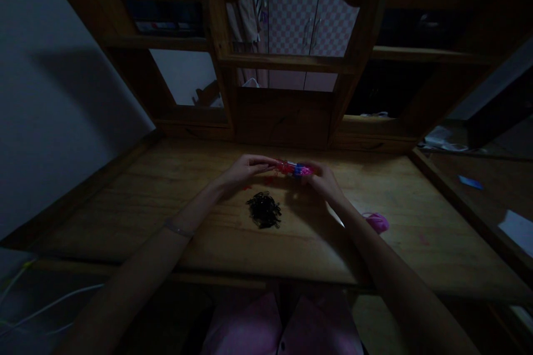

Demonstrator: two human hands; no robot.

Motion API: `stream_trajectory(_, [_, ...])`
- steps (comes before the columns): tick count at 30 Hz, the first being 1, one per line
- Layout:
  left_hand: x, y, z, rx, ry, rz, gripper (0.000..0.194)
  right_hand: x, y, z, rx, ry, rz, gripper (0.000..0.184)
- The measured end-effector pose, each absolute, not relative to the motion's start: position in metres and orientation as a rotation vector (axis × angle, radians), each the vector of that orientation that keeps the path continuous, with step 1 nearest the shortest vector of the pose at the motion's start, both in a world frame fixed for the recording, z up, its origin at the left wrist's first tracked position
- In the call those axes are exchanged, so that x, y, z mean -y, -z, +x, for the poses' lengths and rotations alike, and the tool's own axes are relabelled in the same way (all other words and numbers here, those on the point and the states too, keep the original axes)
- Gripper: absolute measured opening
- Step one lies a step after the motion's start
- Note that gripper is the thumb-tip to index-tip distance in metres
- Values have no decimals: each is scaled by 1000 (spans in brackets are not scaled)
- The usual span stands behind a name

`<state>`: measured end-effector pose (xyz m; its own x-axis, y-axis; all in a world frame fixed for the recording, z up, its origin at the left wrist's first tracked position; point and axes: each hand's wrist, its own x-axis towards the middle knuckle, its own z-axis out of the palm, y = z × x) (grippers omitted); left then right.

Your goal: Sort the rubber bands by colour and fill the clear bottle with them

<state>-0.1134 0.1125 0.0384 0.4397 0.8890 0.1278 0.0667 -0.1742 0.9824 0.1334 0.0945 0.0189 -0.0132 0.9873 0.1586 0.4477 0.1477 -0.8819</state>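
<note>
Above the desk I hold a slim, see-through container with red, blue and pink small items in it; they look like hair elastics, though the dim light blurs them. My left hand has its fingers and thumb closed at the container's red end. Around the pink end, my right hand is wrapped, hiding part of it. A loose heap of black elastics lies on the wood in front of the container. A few red elastics are scattered under my left hand.
The wooden desk has a raised shelf unit along its back. A pink bundle lies beside my right forearm. Farther right, white paper and a blue packet lie on a neighbouring surface.
</note>
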Motion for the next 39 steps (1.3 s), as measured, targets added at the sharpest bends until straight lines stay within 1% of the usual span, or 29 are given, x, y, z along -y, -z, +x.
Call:
stream_trajectory(5, [-118, -36, -113, -881, -993, 1523, 24, -92, -23, 130, 1597, -878, -1377, 46])
stream_trajectory(9, [-123, -35, -113, -862, -1099, 1486, 31, -90, -24, 125, 1614, -885, -1321, 44])
stream_trajectory(17, [-116, -38, -102, -1047, -1169, 1679, 28, -91, -20, 123, 1618, -751, -1334, 46])
stream_trajectory(24, [-113, -44, -100, -981, -1143, 1775, 15, -91, -23, 129, 1592, -710, -1329, 47])
stream_trajectory(30, [-116, -45, -103, -952, -1214, 1756, 17, -91, -25, 131, 1610, -665, -1293, 46])
stream_trajectory(35, [-117, -43, -104, -957, -1288, 1723, 28, -89, -26, 127, 1685, -643, -1252, 44])
stream_trajectory(39, [-114, -45, -102, -950, -1266, 1715, 25, -88, -26, 125, 1693, -644, -1245, 43])
